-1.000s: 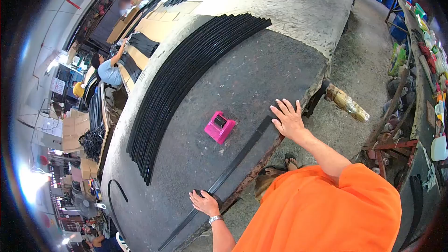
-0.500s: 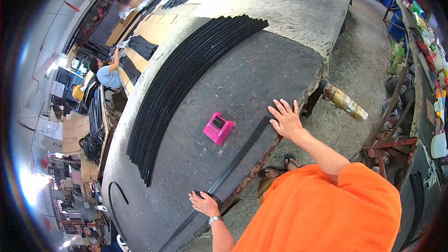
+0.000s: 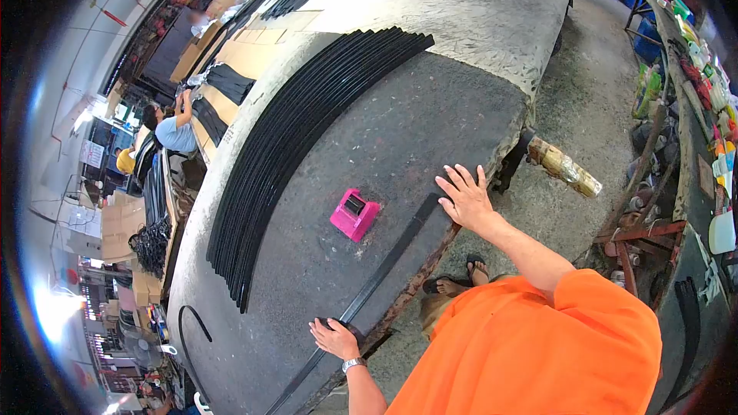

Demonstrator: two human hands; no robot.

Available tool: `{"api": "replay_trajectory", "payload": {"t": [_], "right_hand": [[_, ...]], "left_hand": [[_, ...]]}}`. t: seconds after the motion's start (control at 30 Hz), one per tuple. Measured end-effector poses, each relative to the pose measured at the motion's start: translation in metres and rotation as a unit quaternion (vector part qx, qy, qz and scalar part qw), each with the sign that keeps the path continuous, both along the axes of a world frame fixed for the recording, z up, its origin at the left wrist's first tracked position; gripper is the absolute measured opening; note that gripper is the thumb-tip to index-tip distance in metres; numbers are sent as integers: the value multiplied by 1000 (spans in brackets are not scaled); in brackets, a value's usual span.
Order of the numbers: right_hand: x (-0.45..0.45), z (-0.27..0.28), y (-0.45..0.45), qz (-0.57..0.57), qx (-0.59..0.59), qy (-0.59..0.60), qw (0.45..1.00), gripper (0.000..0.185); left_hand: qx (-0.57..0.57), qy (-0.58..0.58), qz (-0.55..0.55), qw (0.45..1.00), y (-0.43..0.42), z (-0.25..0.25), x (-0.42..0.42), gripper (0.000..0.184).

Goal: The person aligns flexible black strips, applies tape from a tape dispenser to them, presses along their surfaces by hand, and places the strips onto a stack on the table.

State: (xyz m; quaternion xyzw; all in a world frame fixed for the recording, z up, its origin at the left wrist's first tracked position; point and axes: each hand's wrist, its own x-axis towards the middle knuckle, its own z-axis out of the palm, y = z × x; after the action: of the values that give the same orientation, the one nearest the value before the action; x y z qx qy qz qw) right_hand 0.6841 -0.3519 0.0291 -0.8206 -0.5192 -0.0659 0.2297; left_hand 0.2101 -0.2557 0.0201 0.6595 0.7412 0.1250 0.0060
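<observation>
A long flat black strip [image 3: 384,271] lies along the near edge of the dark tabletop. My right hand [image 3: 467,198] rests flat at its upper end, fingers spread, fingertips on the table. Toward the strip's lower part, my left hand [image 3: 335,340], with a metal-banded watch at the wrist, lies over it with fingers stretched out. Something dark shows beside the left fingers, too covered to make out. Beyond the strip sits a bright pink holder [image 3: 355,215] with a black piece in its middle. Past that, many black strips [image 3: 307,138] lie side by side in a curved row.
A thin black strip [image 3: 184,330] curls at the table's far left. A tape-wrapped roll [image 3: 565,167] sticks out from the table's edge. Across the way, a person in a light blue shirt [image 3: 177,134] works at another table. A cluttered bench [image 3: 696,146] stands at the right.
The view has shifted slightly. Both hands stay in nearly the same places on the strip. The person in the light blue shirt has moved their arms a little.
</observation>
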Motion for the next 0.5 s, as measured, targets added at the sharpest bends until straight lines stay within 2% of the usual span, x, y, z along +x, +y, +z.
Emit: {"api": "replay_trajectory", "payload": {"t": [0.5], "right_hand": [[1, -2, 4, 5, 3, -23, 1000, 52]], "left_hand": [[21, -14, -3, 1000, -1, -2, 0, 50]]}}
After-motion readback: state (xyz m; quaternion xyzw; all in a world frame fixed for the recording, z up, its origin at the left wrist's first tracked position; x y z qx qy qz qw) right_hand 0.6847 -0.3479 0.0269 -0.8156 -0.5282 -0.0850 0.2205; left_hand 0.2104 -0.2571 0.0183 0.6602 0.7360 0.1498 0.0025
